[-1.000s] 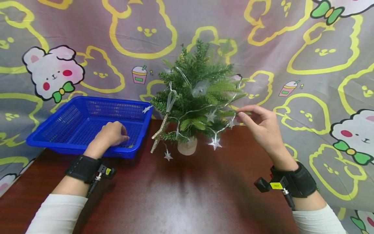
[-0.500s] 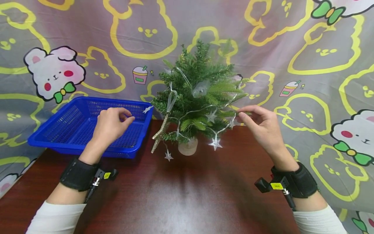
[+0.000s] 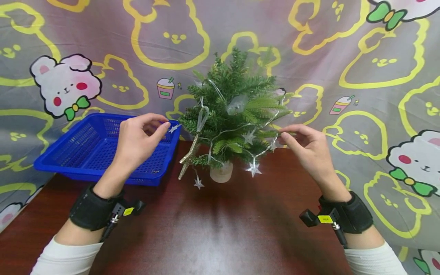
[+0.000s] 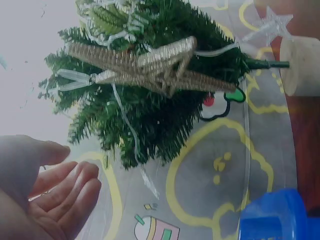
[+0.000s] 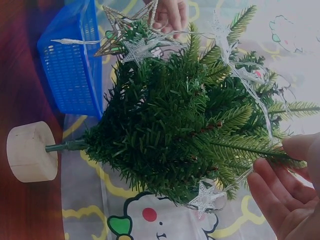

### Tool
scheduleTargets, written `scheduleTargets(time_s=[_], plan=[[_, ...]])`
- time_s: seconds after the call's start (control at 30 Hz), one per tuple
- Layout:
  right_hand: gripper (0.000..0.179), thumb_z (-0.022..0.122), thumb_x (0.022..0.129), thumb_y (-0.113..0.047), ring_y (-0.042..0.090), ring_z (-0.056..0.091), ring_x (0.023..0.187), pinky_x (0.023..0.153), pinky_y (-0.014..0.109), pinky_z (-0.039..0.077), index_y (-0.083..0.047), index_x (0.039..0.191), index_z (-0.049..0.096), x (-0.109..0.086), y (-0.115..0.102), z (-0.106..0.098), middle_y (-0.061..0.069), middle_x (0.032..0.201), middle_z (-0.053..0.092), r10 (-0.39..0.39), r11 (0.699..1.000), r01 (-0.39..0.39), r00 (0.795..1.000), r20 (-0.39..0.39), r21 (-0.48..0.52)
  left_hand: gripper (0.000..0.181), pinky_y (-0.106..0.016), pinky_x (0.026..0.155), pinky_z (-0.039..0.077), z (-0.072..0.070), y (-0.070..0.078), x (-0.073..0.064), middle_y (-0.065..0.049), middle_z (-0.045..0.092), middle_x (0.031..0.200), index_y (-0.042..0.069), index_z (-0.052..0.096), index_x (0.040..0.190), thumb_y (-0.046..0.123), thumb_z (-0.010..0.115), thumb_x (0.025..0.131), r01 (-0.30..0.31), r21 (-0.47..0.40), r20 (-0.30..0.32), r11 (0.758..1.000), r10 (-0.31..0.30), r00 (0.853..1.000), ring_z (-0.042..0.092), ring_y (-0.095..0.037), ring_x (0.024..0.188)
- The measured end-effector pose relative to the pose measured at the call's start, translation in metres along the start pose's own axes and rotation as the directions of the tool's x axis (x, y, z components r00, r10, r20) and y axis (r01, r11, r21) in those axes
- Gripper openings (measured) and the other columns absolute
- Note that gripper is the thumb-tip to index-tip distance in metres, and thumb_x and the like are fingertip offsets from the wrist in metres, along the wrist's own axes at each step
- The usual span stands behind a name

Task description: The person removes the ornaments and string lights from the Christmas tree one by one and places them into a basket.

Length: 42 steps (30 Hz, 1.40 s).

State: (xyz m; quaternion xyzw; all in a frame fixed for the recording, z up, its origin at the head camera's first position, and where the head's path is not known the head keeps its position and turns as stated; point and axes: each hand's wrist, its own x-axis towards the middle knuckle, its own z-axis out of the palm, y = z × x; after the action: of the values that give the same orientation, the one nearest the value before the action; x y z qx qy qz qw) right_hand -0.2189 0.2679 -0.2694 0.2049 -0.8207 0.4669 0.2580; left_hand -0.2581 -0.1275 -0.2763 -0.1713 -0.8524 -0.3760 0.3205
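A small artificial Christmas tree [image 3: 230, 107] with a round wooden base [image 3: 221, 172] stands mid-table, wound with a clear string of star lights [image 3: 253, 168]. On its left side hangs a glittery gold star ornament [image 4: 155, 65] from a pale ribbon loop. My right hand [image 3: 307, 152] pinches the tip of a branch [image 5: 240, 147] between thumb and fingers. At the tree's left, my left hand [image 3: 139, 139] is raised above the basket with loosely bent fingers, thumb and forefinger near a dangling star light [image 3: 174, 128]. Nothing shows clearly between those fingers [image 4: 75, 195].
A blue plastic basket [image 3: 96, 176] stands at the left, close to the tree, with a tiny gold bit [image 3: 155, 171] in its front right corner. Behind the brown table [image 3: 213, 236] hangs a patterned cloth [image 3: 371, 91].
My left hand has risen out of the blue basket and moved up and right toward the tree's left side. My right hand keeps its pinch on the branch.
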Motion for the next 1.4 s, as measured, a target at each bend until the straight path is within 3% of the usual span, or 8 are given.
scheduleTargets(time_s=[0.1,0.33,0.5,1.0,1.4], plan=[[0.016,0.064,0.095,-0.007,0.004,0.072,0.078,0.070,0.016,0.055,0.002,0.107,0.070,0.000,0.000,0.000,-0.010,0.087,0.073,-0.003,1.000,0.003,1.000,0.002,-0.006,0.017,-0.012,0.055,0.042,0.002,0.008,-0.001,-0.007,0.075,0.080,0.009,0.075,0.102,0.021,0.070,0.092,-0.010,-0.079,0.023,0.997,0.012,1.000,0.055,0.015,0.060],[0.017,0.065,0.095,-0.007,0.005,0.072,0.078,0.071,0.018,0.056,0.003,0.107,0.070,0.000,0.001,0.000,-0.017,0.087,0.071,-0.002,1.000,0.002,1.000,0.003,-0.010,0.021,-0.011,0.063,0.049,0.013,0.020,-0.002,-0.009,0.076,0.089,0.006,0.073,0.109,0.018,0.070,0.092,-0.047,-0.233,0.058,0.971,0.062,0.996,0.064,0.010,0.070],[0.017,0.065,0.095,-0.007,0.005,0.072,0.078,0.071,0.018,0.056,0.002,0.108,0.070,-0.001,0.000,0.000,-0.016,0.088,0.071,0.005,1.000,-0.005,1.000,0.001,-0.007,0.022,-0.013,0.064,0.051,0.019,0.024,-0.001,-0.009,0.077,0.091,0.006,0.072,0.111,0.017,0.070,0.092,-0.051,-0.283,0.088,0.958,0.078,0.993,0.066,0.007,0.072],[0.017,0.063,0.095,-0.006,0.001,0.070,0.077,0.071,0.017,0.055,0.004,0.107,0.070,-0.002,0.001,0.000,-0.015,0.088,0.070,-0.012,1.000,0.012,1.000,-0.002,0.003,0.023,-0.017,0.063,0.050,0.032,0.032,0.000,-0.007,0.077,0.092,0.011,0.072,0.113,0.023,0.069,0.094,-0.029,-0.290,0.168,0.957,0.081,0.982,0.071,-0.014,0.074],[0.015,0.063,0.095,-0.005,0.006,0.071,0.077,0.072,0.016,0.055,0.002,0.106,0.071,-0.001,-0.001,0.001,-0.009,0.087,0.072,-0.010,1.000,0.010,1.000,-0.005,0.004,0.025,-0.022,0.067,0.054,0.039,0.037,0.003,-0.009,0.076,0.094,0.007,0.073,0.113,0.022,0.069,0.093,-0.007,-0.263,0.172,0.965,0.054,0.984,0.070,-0.015,0.073]])
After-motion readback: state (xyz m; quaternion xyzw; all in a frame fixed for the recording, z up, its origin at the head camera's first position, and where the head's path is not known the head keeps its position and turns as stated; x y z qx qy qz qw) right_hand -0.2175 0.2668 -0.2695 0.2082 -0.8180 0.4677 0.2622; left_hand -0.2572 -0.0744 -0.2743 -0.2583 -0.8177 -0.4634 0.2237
